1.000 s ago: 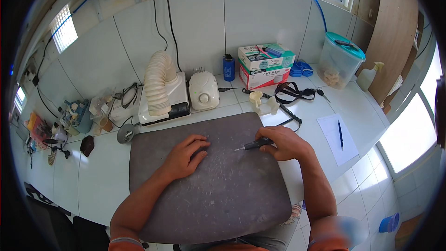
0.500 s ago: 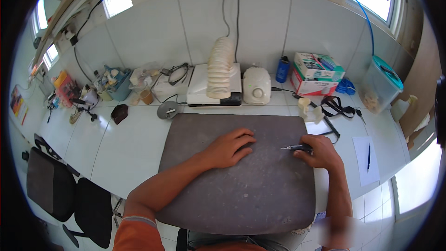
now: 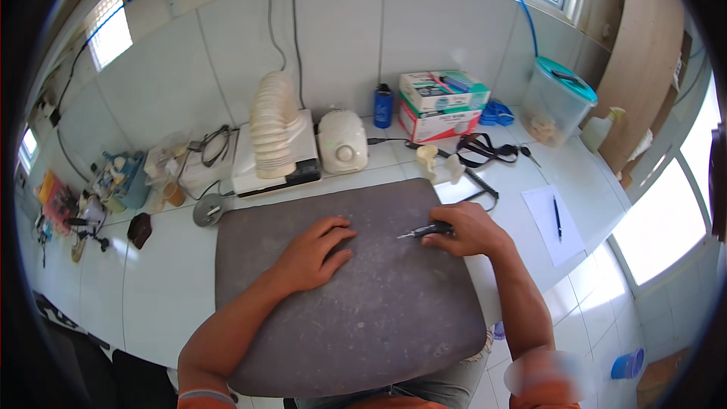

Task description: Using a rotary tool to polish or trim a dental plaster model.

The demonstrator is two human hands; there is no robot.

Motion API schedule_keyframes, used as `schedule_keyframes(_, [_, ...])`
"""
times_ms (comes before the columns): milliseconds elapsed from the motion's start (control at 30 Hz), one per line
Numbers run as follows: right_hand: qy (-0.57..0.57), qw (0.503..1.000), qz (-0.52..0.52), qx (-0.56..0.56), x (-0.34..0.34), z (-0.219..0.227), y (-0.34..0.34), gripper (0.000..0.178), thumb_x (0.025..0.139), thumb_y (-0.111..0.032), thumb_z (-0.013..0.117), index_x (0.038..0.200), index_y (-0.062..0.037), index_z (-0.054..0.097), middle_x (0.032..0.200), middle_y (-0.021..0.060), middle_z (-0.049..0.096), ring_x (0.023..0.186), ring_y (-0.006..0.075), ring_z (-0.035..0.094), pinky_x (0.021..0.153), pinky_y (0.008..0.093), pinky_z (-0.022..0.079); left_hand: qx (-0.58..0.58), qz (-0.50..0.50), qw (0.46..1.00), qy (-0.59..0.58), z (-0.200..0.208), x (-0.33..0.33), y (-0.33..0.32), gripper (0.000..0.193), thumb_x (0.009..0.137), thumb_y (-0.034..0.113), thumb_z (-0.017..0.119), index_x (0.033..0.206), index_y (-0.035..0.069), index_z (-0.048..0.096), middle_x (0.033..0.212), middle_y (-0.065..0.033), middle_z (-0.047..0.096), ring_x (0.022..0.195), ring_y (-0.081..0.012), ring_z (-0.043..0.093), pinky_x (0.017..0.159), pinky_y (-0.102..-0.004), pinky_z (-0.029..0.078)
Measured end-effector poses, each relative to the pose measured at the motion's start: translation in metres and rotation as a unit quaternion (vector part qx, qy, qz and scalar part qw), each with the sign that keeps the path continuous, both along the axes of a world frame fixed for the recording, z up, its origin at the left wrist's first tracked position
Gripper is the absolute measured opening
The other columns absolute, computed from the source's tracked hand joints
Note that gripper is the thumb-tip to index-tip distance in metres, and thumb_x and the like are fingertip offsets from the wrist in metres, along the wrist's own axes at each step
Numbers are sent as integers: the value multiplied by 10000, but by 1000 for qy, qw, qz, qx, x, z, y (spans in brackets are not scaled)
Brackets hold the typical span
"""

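Observation:
A dark grey mat (image 3: 356, 333) lies across the worktop in front of me. My left hand (image 3: 312, 256) rests palm down on its middle, fingers apart and slightly bent, with nothing in it. At the mat's right edge my right hand (image 3: 473, 229) is closed round a black rotary handpiece (image 3: 430, 230). The handpiece's thin metal tip points left, toward my left hand, without touching it. A black coiled cord (image 3: 485, 182) lies behind my right hand; its join to the handpiece is hidden.
Behind the mat stand a white box with a ribbed hose (image 3: 274, 125), a cream control unit (image 3: 343, 142), a blue bottle (image 3: 383, 106) and stacked cartons (image 3: 441, 106). Rightward are a lidded tub (image 3: 556, 102), black straps (image 3: 485, 150), and paper (image 3: 547, 238) with a pen (image 3: 557, 217). Tools crowd the far left.
The view has turned to the right, so the bench things appear further left. My left hand still rests on the mat, and my right hand still holds the handpiece.

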State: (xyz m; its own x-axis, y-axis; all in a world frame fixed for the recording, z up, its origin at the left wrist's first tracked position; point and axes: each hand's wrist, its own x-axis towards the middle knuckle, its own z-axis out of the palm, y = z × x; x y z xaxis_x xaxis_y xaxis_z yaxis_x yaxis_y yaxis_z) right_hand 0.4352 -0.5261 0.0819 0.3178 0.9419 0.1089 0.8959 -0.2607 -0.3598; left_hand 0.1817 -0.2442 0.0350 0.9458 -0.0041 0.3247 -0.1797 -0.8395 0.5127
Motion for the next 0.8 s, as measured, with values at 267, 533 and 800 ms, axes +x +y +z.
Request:
schedule_keyframes(267, [18,999,7,-39,0,6,0,479,993,-548,838,1019,-82,733,840,126,744,846,373,741,749,502,530,-1,12,1000,25,10,0,-5,393,1079,256,750,1420,63,730,1541,-154,636,1453,-375,626,1193,-467,527])
schedule_keyframes(533, [19,999,15,-31,1,3,-2,483,997,-552,834,1011,-79,736,824,111,732,831,367,735,743,504,519,-3,12,1000,28,11,1,-5,382,1071,234,752,1406,51,731,1536,-154,637,1446,-377,630,1199,-470,519])
schedule_keyframes(800, [20,999,13,-33,1,3,-2,482,993,-554,836,1016,-81,743,824,112,730,828,370,732,746,506,519,-11,16,1000,24,13,1,-6,378,1041,184,785,1386,35,745,1514,-155,657,1450,-373,633,1211,-469,515])
